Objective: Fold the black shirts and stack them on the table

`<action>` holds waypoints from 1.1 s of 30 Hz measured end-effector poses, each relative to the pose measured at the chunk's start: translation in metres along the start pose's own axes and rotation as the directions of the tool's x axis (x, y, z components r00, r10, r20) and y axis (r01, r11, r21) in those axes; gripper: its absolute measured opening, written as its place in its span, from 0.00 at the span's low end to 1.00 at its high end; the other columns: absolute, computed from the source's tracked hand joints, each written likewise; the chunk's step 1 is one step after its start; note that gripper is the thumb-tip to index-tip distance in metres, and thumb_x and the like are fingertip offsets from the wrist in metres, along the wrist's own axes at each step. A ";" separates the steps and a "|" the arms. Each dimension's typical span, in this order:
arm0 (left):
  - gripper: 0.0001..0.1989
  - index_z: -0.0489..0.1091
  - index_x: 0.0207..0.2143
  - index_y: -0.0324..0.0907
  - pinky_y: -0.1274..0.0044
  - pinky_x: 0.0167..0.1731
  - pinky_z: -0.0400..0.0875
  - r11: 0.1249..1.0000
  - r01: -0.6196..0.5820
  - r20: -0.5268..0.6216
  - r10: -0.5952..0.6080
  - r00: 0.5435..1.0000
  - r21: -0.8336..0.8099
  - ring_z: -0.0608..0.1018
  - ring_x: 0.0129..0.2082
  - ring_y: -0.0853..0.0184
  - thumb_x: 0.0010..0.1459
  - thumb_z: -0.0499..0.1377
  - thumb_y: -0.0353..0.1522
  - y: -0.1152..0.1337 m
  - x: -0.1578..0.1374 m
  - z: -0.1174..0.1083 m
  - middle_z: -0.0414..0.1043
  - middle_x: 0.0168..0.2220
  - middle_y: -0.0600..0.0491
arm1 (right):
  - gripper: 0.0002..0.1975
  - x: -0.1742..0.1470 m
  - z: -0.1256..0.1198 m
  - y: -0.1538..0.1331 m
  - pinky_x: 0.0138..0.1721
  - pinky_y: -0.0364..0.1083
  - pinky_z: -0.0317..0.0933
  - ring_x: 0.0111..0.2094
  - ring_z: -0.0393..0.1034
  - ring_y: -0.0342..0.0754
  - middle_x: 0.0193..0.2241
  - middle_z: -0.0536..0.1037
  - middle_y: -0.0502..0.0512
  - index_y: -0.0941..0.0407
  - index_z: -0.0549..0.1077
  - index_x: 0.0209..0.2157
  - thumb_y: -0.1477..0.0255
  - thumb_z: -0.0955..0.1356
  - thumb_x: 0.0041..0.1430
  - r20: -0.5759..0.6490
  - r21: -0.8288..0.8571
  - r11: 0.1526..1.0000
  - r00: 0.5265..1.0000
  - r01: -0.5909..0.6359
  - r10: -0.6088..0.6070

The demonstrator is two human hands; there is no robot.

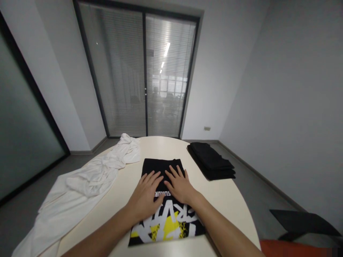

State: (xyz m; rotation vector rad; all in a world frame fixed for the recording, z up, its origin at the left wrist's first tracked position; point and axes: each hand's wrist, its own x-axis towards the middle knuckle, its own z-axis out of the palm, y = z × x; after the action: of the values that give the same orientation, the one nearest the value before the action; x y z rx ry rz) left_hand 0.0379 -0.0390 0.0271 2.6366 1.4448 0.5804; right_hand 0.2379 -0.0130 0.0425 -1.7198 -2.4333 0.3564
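A folded black T-shirt (171, 228) with white lettering and yellow patches lies flat on the round table in front of me. My left hand (146, 198) rests palm down on its left side, fingers spread over the black cloth and lettering. On the right side of the shirt, my right hand (179, 184) also lies flat with its fingers apart. Neither hand grips the fabric; both press on or touch its top. Part of the print is hidden under my hands and wrists.
The cream round table (158, 146) carries crumpled white cloth (91, 178) along its left edge. Folded black garments (210, 159) are stacked at the back right. A chair (302, 225) with black and red parts stands at lower right. A glass partition (144, 71) is beyond.
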 end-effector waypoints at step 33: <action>0.30 0.61 0.65 0.44 0.55 0.62 0.53 0.978 0.203 -0.027 -0.202 0.979 0.042 0.56 0.68 0.47 0.64 0.50 0.46 -0.042 0.024 0.021 0.53 0.68 0.41 | 0.32 0.023 0.016 0.044 0.65 0.63 0.32 0.70 0.38 0.60 0.70 0.49 0.56 0.50 0.54 0.68 0.53 0.56 0.66 -0.102 0.074 0.966 0.962 -0.248 0.255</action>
State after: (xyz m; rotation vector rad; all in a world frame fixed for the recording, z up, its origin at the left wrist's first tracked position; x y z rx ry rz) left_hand 0.0237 0.0064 0.0038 2.4791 1.7259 0.5645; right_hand 0.2665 0.0209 0.0141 -1.9702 -2.1096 0.3489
